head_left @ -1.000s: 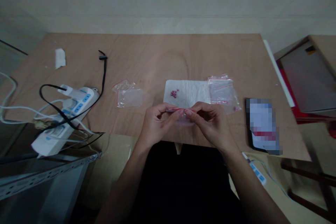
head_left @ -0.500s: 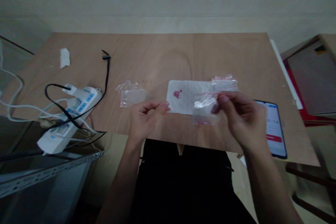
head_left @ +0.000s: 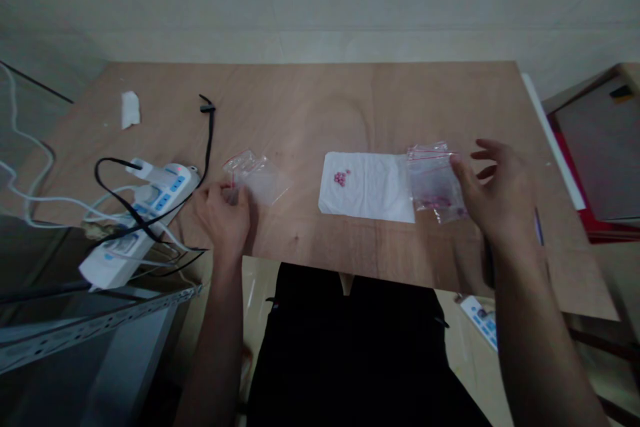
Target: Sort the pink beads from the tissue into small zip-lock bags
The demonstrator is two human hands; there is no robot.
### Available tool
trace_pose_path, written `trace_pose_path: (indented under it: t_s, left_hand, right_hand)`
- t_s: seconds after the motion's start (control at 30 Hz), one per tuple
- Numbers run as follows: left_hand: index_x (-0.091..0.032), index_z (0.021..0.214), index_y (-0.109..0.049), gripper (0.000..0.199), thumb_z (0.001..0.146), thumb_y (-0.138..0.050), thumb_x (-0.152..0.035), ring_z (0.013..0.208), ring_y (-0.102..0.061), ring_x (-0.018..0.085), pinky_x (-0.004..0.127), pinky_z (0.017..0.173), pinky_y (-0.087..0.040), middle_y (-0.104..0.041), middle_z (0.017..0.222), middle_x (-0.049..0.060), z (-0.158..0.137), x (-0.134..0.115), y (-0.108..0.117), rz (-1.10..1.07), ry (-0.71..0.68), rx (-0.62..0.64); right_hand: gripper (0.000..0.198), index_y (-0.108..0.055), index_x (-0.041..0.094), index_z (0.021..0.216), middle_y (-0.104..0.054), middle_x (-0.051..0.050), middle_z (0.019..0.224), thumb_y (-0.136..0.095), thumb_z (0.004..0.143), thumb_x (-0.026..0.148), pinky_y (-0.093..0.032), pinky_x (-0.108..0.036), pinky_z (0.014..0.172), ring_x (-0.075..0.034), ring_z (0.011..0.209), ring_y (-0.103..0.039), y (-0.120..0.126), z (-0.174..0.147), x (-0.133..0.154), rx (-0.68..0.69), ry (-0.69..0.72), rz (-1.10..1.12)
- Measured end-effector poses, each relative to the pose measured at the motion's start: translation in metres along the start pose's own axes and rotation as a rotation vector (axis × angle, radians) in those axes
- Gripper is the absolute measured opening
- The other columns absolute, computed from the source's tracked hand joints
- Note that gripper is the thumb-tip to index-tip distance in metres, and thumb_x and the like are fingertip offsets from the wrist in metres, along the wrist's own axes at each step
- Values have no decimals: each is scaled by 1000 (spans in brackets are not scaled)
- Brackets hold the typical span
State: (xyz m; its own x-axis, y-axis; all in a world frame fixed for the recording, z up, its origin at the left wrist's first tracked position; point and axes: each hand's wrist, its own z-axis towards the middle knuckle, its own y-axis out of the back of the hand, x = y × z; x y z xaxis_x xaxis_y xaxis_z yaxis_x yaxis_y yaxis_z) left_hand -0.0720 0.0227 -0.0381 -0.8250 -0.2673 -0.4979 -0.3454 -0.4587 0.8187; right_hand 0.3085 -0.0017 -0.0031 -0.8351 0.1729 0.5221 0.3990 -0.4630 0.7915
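Note:
At the left part of the table my left hand (head_left: 223,217) has its fingers curled at the near-left edge of some clear zip bags (head_left: 267,180), pinching at the plastic. My right hand (head_left: 500,193) is open, fingers apart, just right of a stack of zip bags (head_left: 433,177) with red seal lines. Some red pieces show in the lower part of that stack. Between the hands lies a white paper sheet (head_left: 383,187). Several small pinkish-red beads (head_left: 341,179) sit in a cluster on its left half.
A white power strip (head_left: 115,257) with plugs and tangled cables lies at the table's left edge. A black cable (head_left: 209,140) runs up the table, and a scrap of white paper (head_left: 131,110) lies farther left. My right forearm mostly covers a phone. Another power strip (head_left: 480,320) is below the table.
My right hand has let go of the zip bag with red pieces, now on the right stack, and moved right, opening. My left hand has moved left to the other bags.

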Motion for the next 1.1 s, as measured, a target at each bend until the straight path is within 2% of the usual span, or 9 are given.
trace_pose_path:
  t_s: [0.13, 0.27, 0.43, 0.53, 0.7, 0.77, 0.87, 0.9, 1.1]
  left_hand:
    - [-22, 94, -66, 12, 88, -57, -28, 116, -54, 29, 51, 103, -42, -59, 116, 9, 2, -12, 21, -165, -337, -23]
    - [-26, 100, -69, 19, 93, -51, -25, 104, -61, 23, 43, 96, -48, -65, 106, 5, -3, -42, 46, -262, -664, 199]
    - [-30, 106, -69, 23, 94, -52, -23, 99, -65, 19, 37, 87, -52, -69, 106, 3, -17, -69, 55, -359, -888, 396]
    - [-27, 101, -69, 15, 91, -59, -23, 96, -66, 18, 36, 86, -53, -70, 104, 2, -21, -71, 52, -448, -933, 370]
    - [-22, 94, -63, 7, 88, -64, -20, 108, -64, 18, 37, 95, -51, -67, 114, 4, -27, -72, 50, -581, -906, 420]
    - [-23, 107, -56, 31, 82, -72, -30, 114, -61, 22, 41, 98, -50, -62, 122, 8, -32, -75, 49, -619, -861, 443]
    - [-23, 135, -35, 89, 65, -82, -52, 121, -57, 29, 49, 101, -47, -55, 133, 14, -42, -80, 43, -537, -836, 446]
    - [-23, 139, -31, 97, 63, -83, -54, 122, -56, 30, 51, 102, -46, -54, 134, 15, -45, -82, 40, -479, -838, 454]
    - [-21, 126, -41, 64, 73, -77, -22, 110, -61, 27, 44, 93, -51, -61, 120, 11, -54, -86, 29, -368, -734, 493]
  right_hand:
    - [31, -67, 20, 110, -69, -12, 106, -56, 90, 41, -47, -34, 61, -21, 76, -62, 7, -11, 34, 58, 128, 159]
    - [19, -71, 22, 98, -73, -6, 97, -57, 92, 33, -52, -31, 69, -19, 84, -67, 12, -18, 94, 176, 320, 359]
    - [15, -70, 16, 98, -75, -4, 90, -64, 87, 25, -53, -26, 69, -14, 76, -69, 0, -19, 142, 545, 402, 581]
    - [13, -68, 14, 97, -74, -3, 81, -67, 84, 17, -53, -25, 67, -14, 72, -70, -11, -19, 139, 731, 340, 670]
    - [7, -66, 15, 86, -70, -2, 76, -61, 83, 12, -49, -23, 59, -12, 63, -65, -12, -24, 123, 745, 331, 678]
    - [14, -69, 15, 83, -70, -3, 79, -57, 83, 9, -49, -23, 61, -12, 67, -65, -11, -27, 121, 726, 381, 651]
    - [22, -74, 16, 89, -70, -4, 87, -54, 83, 8, -51, -24, 66, -12, 73, -65, -12, -32, 120, 702, 390, 671]
    - [24, -74, 17, 92, -69, -4, 88, -54, 83, 9, -51, -24, 67, -12, 73, -65, -13, -34, 120, 702, 383, 687]
    - [22, -75, 20, 99, -63, -1, 82, -67, 79, 14, -52, -25, 65, -10, 69, -63, -22, -48, 114, 729, 280, 784]
